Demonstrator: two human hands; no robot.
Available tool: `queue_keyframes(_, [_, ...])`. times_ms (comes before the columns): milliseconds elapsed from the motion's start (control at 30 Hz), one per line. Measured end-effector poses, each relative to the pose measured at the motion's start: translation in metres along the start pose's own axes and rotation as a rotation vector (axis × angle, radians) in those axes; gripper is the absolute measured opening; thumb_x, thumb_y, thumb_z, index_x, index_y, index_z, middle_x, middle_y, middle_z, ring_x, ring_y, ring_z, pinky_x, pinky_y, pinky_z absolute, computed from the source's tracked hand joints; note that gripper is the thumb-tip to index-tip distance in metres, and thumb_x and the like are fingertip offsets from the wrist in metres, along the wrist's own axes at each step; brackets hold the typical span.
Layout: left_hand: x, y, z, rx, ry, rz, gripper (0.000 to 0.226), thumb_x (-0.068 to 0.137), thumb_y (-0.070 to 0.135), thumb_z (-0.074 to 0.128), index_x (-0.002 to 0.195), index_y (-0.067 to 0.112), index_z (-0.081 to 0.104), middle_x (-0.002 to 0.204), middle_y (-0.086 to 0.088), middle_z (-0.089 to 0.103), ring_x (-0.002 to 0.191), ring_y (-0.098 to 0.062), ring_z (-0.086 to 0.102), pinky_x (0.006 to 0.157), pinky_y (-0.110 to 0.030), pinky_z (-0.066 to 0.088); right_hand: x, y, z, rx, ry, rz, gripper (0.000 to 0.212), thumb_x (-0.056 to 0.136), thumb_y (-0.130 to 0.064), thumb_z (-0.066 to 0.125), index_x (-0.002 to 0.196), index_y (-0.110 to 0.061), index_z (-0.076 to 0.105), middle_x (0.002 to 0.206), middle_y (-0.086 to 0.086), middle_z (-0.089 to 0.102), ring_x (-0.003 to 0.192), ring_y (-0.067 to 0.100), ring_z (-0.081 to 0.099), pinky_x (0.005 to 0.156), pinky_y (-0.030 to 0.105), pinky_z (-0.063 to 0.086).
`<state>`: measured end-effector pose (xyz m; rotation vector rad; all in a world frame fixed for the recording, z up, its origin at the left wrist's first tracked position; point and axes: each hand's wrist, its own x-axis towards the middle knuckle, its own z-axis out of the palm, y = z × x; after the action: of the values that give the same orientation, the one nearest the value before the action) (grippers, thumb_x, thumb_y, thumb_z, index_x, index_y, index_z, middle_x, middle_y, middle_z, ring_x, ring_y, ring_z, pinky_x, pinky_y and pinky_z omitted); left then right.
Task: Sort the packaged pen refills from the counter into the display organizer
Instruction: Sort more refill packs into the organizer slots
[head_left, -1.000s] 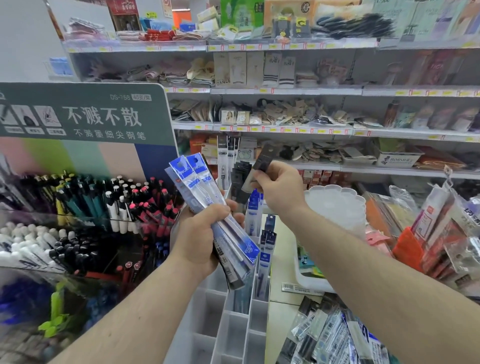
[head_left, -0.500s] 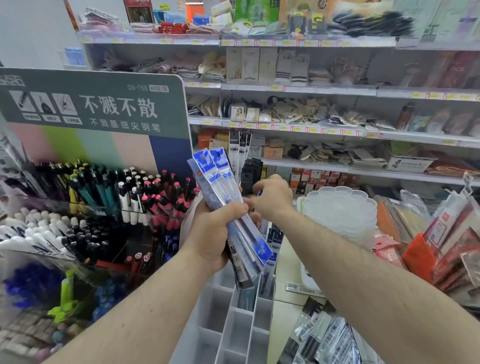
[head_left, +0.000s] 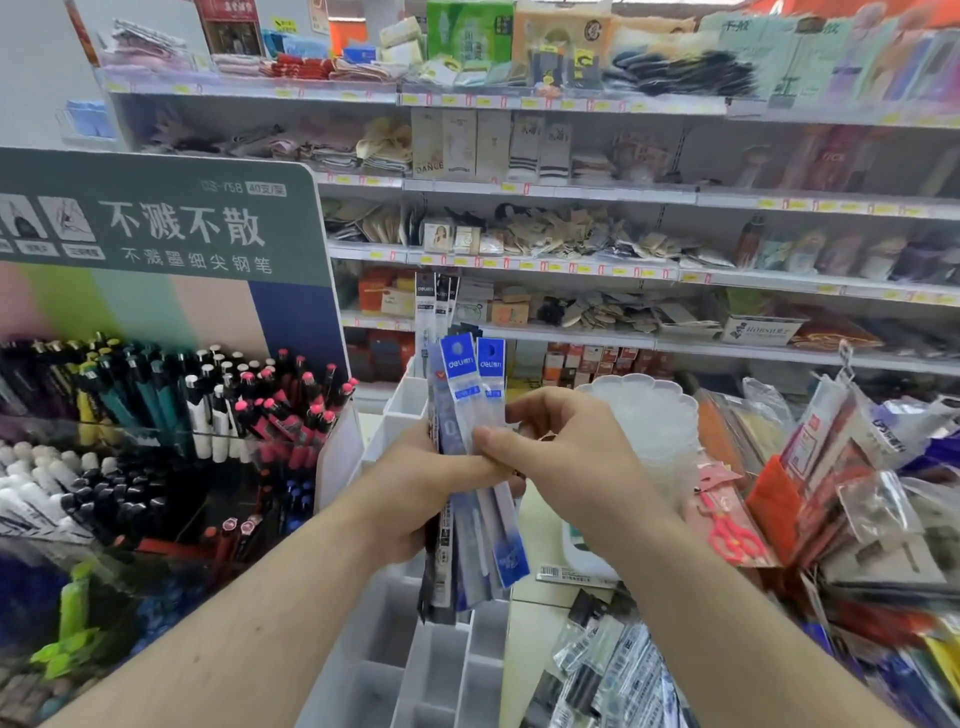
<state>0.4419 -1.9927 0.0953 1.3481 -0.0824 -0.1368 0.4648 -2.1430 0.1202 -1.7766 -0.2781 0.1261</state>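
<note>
My left hand grips a bundle of packaged pen refills, long clear sleeves with blue headers, held upright above the organizer. My right hand meets the bundle from the right; its thumb and fingers pinch the front sleeve near the middle. The white display organizer with its divided compartments stands directly below the hands, and a few dark-headed refill packs stand in its far compartments. More loose refill packs lie in a heap on the counter at lower right.
A pen display with a green sign fills the left. A stack of clear scalloped trays stands behind my right hand. Bagged stationery and red scissors crowd the right. Stocked shelves run across the back.
My right hand came back from the organizer's far compartments, where it held a dark pack, and now pinches the bundle. My left hand has turned the bundle more upright.
</note>
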Motion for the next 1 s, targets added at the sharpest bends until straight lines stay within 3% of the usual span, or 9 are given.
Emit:
queue_keyframes(133, [0.001, -0.001, -0.001, 0.001, -0.044, -0.035, 0.045, 0.067, 0.008, 0.076, 0.111, 0.010, 0.071, 0.104, -0.020, 0.071, 0.092, -0.033, 0.070, 0.079, -0.040, 0.058, -0.006, 0.004, -0.002, 0.055, 0.040, -0.027, 0.003, 0.088, -0.010, 0.073, 0.088, -0.012, 0.071, 0.071, 0.003, 0.068, 0.050, -0.002, 0.055, 0.047, 0.012, 0.044])
queue_keyframes(233, [0.001, -0.001, -0.001, -0.014, -0.033, -0.053, 0.040, 0.068, 0.006, 0.073, 0.108, 0.009, 0.072, 0.102, -0.021, 0.070, 0.091, -0.033, 0.069, 0.082, -0.043, 0.059, -0.010, 0.011, 0.000, 0.127, 0.082, -0.030, 0.012, 0.091, -0.008, 0.068, 0.081, -0.013, 0.069, 0.064, -0.006, 0.066, 0.050, -0.003, 0.056, 0.048, 0.011, 0.043])
queue_keyframes(267, [0.000, -0.001, -0.001, -0.013, -0.030, -0.058, 0.043, 0.067, 0.007, 0.074, 0.110, 0.008, 0.070, 0.104, -0.022, 0.070, 0.094, -0.034, 0.069, 0.085, -0.045, 0.058, -0.012, 0.010, 0.001, 0.161, 0.079, -0.017, 0.008, 0.091, -0.014, 0.070, 0.083, -0.012, 0.069, 0.068, -0.003, 0.067, 0.053, -0.001, 0.057, 0.050, 0.013, 0.044])
queue_keyframes(367, [-0.001, -0.001, 0.002, 0.047, -0.008, -0.075, 0.049, 0.068, 0.007, 0.074, 0.116, 0.009, 0.067, 0.110, -0.022, 0.070, 0.100, -0.038, 0.069, 0.085, -0.044, 0.059, -0.011, 0.014, 0.004, 0.097, 0.063, 0.017, 0.028, 0.077, -0.033, 0.083, 0.089, -0.014, 0.067, 0.077, 0.003, 0.061, 0.065, 0.010, 0.055, 0.060, 0.025, 0.051])
queue_keyframes(533, [-0.001, -0.001, 0.002, 0.001, -0.048, -0.117, 0.051, 0.068, 0.001, 0.071, 0.119, 0.005, 0.066, 0.107, -0.021, 0.071, 0.093, -0.033, 0.071, 0.075, -0.040, 0.059, -0.006, 0.012, -0.002, 0.037, 0.047, 0.006, 0.009, 0.085, -0.021, 0.078, 0.081, -0.014, 0.072, 0.080, 0.008, 0.073, 0.073, 0.019, 0.068, 0.073, 0.040, 0.060])
queue_keyframes(667, [-0.002, 0.000, 0.000, -0.018, -0.070, -0.136, 0.052, 0.068, 0.000, 0.069, 0.119, 0.003, 0.064, 0.107, -0.021, 0.071, 0.093, -0.034, 0.071, 0.074, -0.042, 0.059, -0.012, 0.014, -0.005, 0.190, 0.043, 0.006, 0.014, 0.099, -0.015, 0.058, 0.097, -0.016, 0.072, 0.086, -0.004, 0.076, 0.079, 0.010, 0.073, 0.066, 0.028, 0.059])
queue_keyframes(767, [-0.001, -0.001, 0.000, -0.008, -0.034, -0.152, 0.050, 0.065, 0.001, 0.070, 0.114, 0.000, 0.066, 0.106, -0.024, 0.071, 0.088, -0.033, 0.072, 0.072, -0.043, 0.061, -0.012, 0.017, -0.007, 0.350, 0.193, 0.036, 0.015, 0.104, -0.014, 0.048, 0.097, -0.008, 0.060, 0.060, -0.010, 0.065, 0.053, 0.007, 0.064, 0.050, 0.024, 0.053])
queue_keyframes(867, [0.000, -0.002, -0.001, 0.010, -0.028, -0.161, 0.054, 0.065, 0.002, 0.071, 0.119, 0.001, 0.064, 0.114, -0.027, 0.068, 0.094, -0.036, 0.071, 0.079, -0.046, 0.060, -0.015, 0.017, -0.004, 0.318, 0.174, -0.001, 0.008, 0.098, -0.018, 0.059, 0.093, -0.012, 0.061, 0.054, -0.011, 0.057, 0.044, 0.002, 0.051, 0.044, 0.020, 0.043])
queue_keyframes(1000, [0.002, -0.004, 0.000, 0.034, -0.062, -0.142, 0.048, 0.067, 0.001, 0.071, 0.114, 0.008, 0.069, 0.112, -0.024, 0.070, 0.098, -0.036, 0.070, 0.082, -0.044, 0.058, -0.015, 0.018, 0.006, 0.247, 0.058, -0.025, 0.015, 0.084, -0.011, 0.077, 0.098, -0.013, 0.070, 0.068, -0.011, 0.071, 0.056, -0.001, 0.064, 0.050, 0.015, 0.048])
